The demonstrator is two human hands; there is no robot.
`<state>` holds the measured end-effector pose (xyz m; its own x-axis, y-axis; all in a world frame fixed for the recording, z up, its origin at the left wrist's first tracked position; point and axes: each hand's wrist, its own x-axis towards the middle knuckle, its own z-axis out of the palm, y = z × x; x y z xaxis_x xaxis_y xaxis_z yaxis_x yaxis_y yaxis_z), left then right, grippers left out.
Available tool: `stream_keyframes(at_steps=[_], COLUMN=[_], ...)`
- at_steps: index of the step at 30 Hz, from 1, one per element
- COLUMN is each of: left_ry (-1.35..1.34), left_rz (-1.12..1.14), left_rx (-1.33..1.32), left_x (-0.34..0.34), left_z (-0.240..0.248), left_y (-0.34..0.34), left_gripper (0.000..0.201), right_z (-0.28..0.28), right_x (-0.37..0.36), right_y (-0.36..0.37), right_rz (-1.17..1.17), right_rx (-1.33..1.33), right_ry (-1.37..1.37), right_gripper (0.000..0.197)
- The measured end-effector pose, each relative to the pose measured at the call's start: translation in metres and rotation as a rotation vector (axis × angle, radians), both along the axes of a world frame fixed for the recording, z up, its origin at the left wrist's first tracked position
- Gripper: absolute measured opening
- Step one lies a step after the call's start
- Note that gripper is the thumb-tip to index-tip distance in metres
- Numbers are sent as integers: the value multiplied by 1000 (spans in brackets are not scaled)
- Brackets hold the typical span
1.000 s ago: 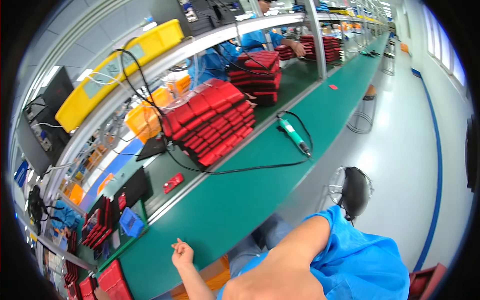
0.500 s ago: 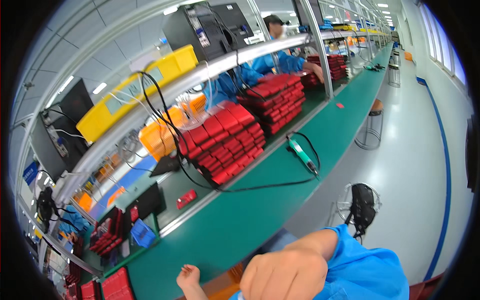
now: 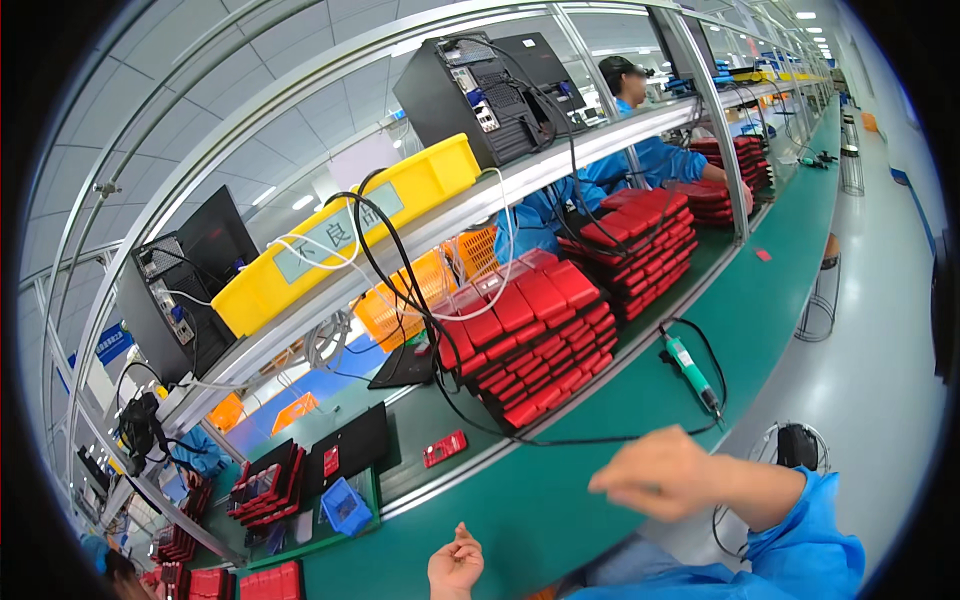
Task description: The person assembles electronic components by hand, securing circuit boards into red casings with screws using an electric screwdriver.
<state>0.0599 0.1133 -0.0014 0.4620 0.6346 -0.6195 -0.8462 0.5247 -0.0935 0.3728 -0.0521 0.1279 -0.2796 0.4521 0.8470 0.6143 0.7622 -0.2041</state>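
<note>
My left hand [image 3: 456, 566] is at the near edge of the green worktop [image 3: 560, 487], fingers loosely curled, one raised, with nothing visible in it. My right hand [image 3: 660, 475] hovers above the worktop's front edge, fingers reaching left and slightly blurred, no object showing in them. Beyond it lies a green electric screwdriver [image 3: 692, 372] with a black cable. A small red panel [image 3: 445, 449] lies further back, between my hands and the shelf. Nearest to my left hand, apart from it, a blue parts bin [image 3: 346, 507] sits on a green-edged tray.
Tall stacks of red cases [image 3: 530, 330] stand along the back. Red-and-black pieces [image 3: 268, 485] are piled at left. Overhead, a shelf carries a yellow bin [image 3: 345, 235] and black computers [image 3: 490, 100]; loose cables hang down. A person in blue [image 3: 640, 165] works opposite. A stool [image 3: 800, 450] stands right.
The view has shifted, so the bench sits further right and lower. My right hand has gone from a closed-looking fist close to me to reaching out over the worktop. A finger of my left hand is raised.
</note>
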Motion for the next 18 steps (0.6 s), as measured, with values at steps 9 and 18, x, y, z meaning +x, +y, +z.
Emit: stream_keyframes(at_steps=[9, 18], left_ry=[226, 427], left_rz=[-403, -55], left_rx=[565, 686], left_x=[135, 160], left_z=[69, 101], left_y=[126, 194], left_gripper=[21, 19], right_z=[-31, -17], right_x=[157, 197], right_y=[186, 289], right_rz=[-685, -507], right_rx=[-257, -687], right_ry=[302, 641], right_gripper=[49, 65])
